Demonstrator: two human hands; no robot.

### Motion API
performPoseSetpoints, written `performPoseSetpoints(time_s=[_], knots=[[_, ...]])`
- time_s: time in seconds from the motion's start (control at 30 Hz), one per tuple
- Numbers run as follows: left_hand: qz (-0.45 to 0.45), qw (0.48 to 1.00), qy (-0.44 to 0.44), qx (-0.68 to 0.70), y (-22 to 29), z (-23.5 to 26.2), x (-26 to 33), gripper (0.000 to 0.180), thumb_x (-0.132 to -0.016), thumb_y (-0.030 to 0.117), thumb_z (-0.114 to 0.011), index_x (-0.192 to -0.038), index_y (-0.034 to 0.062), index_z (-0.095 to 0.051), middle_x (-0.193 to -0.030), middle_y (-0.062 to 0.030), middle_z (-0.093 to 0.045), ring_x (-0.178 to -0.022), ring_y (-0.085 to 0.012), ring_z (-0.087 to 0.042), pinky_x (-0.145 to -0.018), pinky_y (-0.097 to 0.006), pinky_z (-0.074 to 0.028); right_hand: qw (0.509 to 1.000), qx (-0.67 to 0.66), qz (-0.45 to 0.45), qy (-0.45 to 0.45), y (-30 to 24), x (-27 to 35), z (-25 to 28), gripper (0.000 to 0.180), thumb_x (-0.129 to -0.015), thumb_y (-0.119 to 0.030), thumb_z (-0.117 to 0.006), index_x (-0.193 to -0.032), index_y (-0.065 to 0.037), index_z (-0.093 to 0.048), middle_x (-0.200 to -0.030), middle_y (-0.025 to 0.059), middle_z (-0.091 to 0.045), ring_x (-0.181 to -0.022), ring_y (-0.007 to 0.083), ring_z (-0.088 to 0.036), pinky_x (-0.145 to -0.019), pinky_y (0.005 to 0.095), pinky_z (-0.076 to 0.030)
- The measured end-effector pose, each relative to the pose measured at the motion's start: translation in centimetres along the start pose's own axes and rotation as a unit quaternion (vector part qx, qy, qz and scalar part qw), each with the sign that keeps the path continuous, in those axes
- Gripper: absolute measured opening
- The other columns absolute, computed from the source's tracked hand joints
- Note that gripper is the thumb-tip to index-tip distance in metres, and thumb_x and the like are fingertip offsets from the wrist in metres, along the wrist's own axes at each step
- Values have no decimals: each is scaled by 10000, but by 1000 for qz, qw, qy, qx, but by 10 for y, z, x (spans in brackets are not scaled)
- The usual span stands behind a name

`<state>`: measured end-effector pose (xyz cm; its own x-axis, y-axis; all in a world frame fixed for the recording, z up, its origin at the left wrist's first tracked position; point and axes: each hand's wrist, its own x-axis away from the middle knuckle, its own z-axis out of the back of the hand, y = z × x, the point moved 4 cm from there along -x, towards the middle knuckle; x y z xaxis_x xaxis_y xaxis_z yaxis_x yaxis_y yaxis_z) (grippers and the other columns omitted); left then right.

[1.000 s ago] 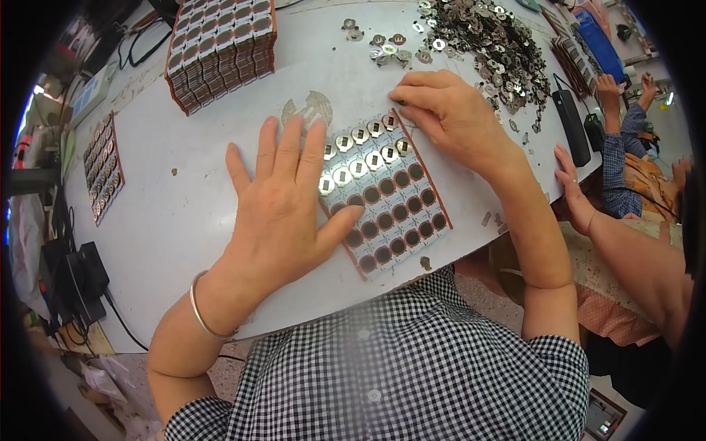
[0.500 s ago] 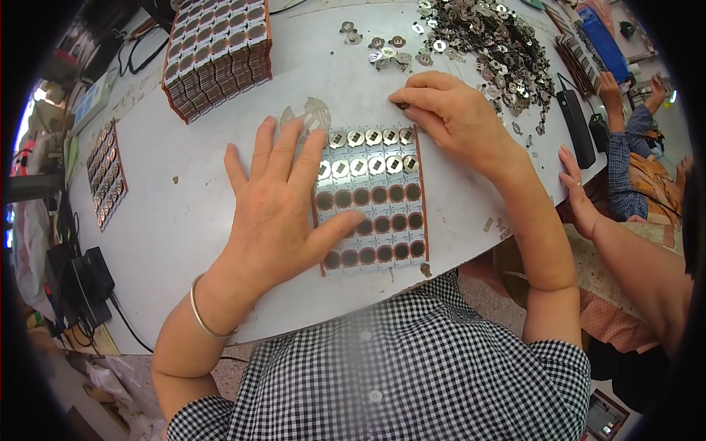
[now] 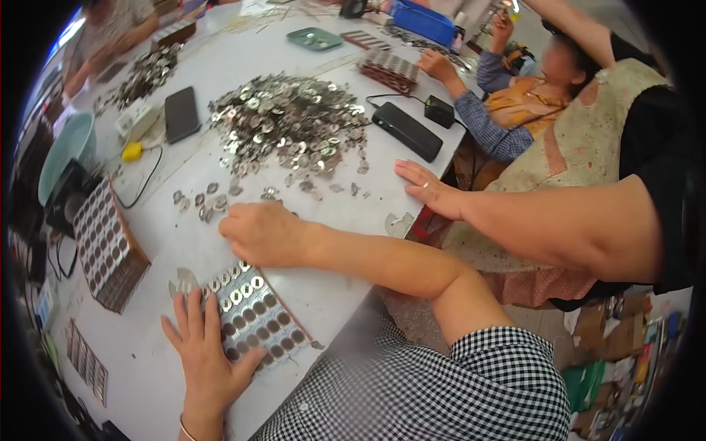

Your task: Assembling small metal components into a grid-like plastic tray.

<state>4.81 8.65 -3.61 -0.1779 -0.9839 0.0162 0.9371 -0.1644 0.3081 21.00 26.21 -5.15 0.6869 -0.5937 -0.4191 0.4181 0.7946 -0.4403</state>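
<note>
My left hand (image 3: pixel 202 356) lies with its fingers spread over the left side of a panel of small circuit boards (image 3: pixel 259 321). Rows of dark round spots cover the panel's near part. Shiny round metal clips (image 3: pixel 243 292) sit on its two far rows. Just beyond the panel's far right corner is my right hand (image 3: pixel 266 234), its fingers curled together; whatever they hold is hidden beneath the hand. Several loose metal clips (image 3: pixel 200 200) lie by its fingertips, and a large heap of them (image 3: pixel 287 121) spreads farther back.
A tall stack of panels (image 3: pixel 110 246) stands at the left, with a smaller panel (image 3: pixel 87 362) nearer me. A phone (image 3: pixel 182 115) and a black power bank (image 3: pixel 407 131) flank the heap. A co-worker's hand (image 3: pixel 430 189) rests on the table edge at the right; others sit farther off.
The view has swung to the right, bringing the whole heap and more people into sight. My left hand stays on the panel; my right hand remains near its far corner, fingertips now hidden.
</note>
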Motion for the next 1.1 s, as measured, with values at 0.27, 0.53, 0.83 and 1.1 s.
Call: performPoseSetpoints(time_s=[0.27,0.53,0.83,1.1], knots=[[-46,998,19,32,11,-1,-5,1113,-722,607,-784,-1516,-62,-384,-1594,-314,-317,-1513,-526,-201,-1175,-714,-19,999,-34,-40,6,2,3,4,144,-864,-77,-668,-999,-36,-642,-897,162,-675,-850,354,-698,-728,440,-561],[-21,1000,12,-2,9,-11,-8,1109,-717,634,-791,-1470,-95,-426,-1566,-330,-350,-1492,-538,-245,-1111,-767,-125,965,-211,-154,-24,-26,49,46,178,-911,-65,-691,-1076,-2,-706,-890,95,-745,-765,176,-701,-709,299,-549],[-29,999,22,-3,11,-11,-2,1119,-755,633,-777,-1515,-85,-376,-1590,-313,-329,-1512,-516,-217,-1133,-739,-98,892,-295,-313,-135,-46,60,31,133,-931,-20,-677,-1058,12,-697,-871,21,-720,-763,31,-634,-672,201,-510],[-31,999,41,1,12,-13,2,1131,-757,649,-770,-1519,-85,-372,-1600,-311,-313,-1524,-504,-203,-1127,-744,-101,930,-218,-270,-119,-59,62,25,110,-919,-23,-691,-1024,6,-707,-811,19,-686,-695,48,-604,-629,223,-497]])
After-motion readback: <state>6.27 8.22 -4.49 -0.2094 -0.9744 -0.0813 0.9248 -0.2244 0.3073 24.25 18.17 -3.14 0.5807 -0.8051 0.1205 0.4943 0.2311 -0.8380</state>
